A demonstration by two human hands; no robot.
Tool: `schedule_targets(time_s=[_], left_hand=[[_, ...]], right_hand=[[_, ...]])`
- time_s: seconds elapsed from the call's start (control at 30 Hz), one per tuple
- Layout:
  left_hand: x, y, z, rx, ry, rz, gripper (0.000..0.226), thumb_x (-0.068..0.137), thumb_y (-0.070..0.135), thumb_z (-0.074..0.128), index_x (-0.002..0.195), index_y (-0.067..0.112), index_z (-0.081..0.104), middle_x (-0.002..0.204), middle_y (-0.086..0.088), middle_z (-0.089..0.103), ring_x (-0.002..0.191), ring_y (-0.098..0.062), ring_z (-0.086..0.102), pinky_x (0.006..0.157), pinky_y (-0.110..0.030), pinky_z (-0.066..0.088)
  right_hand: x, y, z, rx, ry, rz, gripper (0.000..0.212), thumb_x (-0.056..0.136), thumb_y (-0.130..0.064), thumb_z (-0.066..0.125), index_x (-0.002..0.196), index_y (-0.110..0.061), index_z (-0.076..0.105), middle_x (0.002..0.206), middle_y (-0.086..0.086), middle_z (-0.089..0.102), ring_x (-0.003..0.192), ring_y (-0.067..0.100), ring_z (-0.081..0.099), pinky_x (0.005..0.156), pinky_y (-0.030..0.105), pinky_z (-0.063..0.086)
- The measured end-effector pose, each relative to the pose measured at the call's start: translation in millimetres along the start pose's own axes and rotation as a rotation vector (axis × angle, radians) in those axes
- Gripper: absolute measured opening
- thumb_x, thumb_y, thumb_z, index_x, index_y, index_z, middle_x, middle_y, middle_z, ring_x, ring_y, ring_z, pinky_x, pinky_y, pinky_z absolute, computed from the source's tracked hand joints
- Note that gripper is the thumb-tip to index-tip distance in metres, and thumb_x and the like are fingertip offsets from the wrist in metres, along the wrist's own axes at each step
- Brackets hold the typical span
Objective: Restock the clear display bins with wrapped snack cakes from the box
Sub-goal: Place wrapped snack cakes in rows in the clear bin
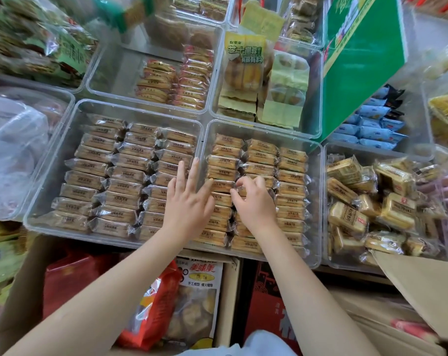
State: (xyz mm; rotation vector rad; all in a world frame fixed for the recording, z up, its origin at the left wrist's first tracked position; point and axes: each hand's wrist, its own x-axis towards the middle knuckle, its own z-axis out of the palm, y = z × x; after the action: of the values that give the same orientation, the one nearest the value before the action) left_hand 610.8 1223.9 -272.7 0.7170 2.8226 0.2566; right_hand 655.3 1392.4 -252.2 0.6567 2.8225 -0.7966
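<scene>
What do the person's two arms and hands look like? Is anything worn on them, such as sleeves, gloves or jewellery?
Both forearms are bare as far as the bottom edge of the picture; no sleeves show. The left hand and the right hand wear no gloves, and no rings, watch or bracelets are visible. The fingernails are short and look unpainted.

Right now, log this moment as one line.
left hand: open, flat across bin wall | right hand: pinching snack cake in middle row | phase: arranging
</scene>
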Motion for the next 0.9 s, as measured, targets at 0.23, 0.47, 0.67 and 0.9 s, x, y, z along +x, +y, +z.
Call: schedule_targets(time_s=[0.23, 0.47, 0.67, 0.9], left_hand=[[-18, 2, 1, -0.017, -0.021, -0.017, 0.068, 0.097, 0.054, 0.008, 0.151, 0.034, 0.045, 0.167, -0.006, -0.019, 0.153, -0.035, -0.019, 0.121, -0.051, 0.003], [-19, 0, 3, -0.039, 0.019, -0.021, 0.064, 0.098, 0.052, 0.013, 0.153, 0.033, 0.040, 0.167, -0.011, -0.017, 0.153, -0.035, -0.017, 0.122, -0.052, 0.006], [-19, 1, 5, 0.005, 0.026, -0.029, 0.060, 0.101, 0.052, 0.017, 0.158, 0.035, 0.028, 0.166, -0.013, -0.020, 0.153, -0.037, -0.018, 0.122, -0.054, 0.005], [-15, 6, -1, 0.123, -0.085, -0.054, 0.060, 0.102, 0.056, 0.012, 0.159, 0.039, 0.016, 0.160, -0.013, -0.036, 0.148, -0.042, -0.029, 0.122, -0.055, -0.003]], right_hand=[[12, -15, -1, -0.067, -0.024, 0.118, 0.029, 0.097, -0.046, 0.057, 0.099, -0.018, 0.062, 0.108, 0.001, 0.050, 0.079, 0.021, 0.057, 0.060, 0.030, 0.044], [31, -24, -6, 0.102, -0.121, 0.250, 0.022, 0.091, -0.037, 0.070, 0.085, -0.016, 0.075, 0.084, -0.005, 0.065, 0.085, 0.018, 0.063, 0.070, 0.028, 0.043], [21, -10, -13, 0.388, -0.116, 0.344, 0.014, 0.091, -0.026, 0.073, 0.093, -0.014, 0.079, 0.087, -0.006, 0.067, 0.086, 0.010, 0.056, 0.081, 0.025, 0.040], [25, -15, -1, 0.171, -0.117, 0.320, 0.018, 0.094, -0.032, 0.066, 0.082, -0.022, 0.075, 0.086, -0.005, 0.070, 0.083, 0.015, 0.063, 0.063, 0.025, 0.040]])
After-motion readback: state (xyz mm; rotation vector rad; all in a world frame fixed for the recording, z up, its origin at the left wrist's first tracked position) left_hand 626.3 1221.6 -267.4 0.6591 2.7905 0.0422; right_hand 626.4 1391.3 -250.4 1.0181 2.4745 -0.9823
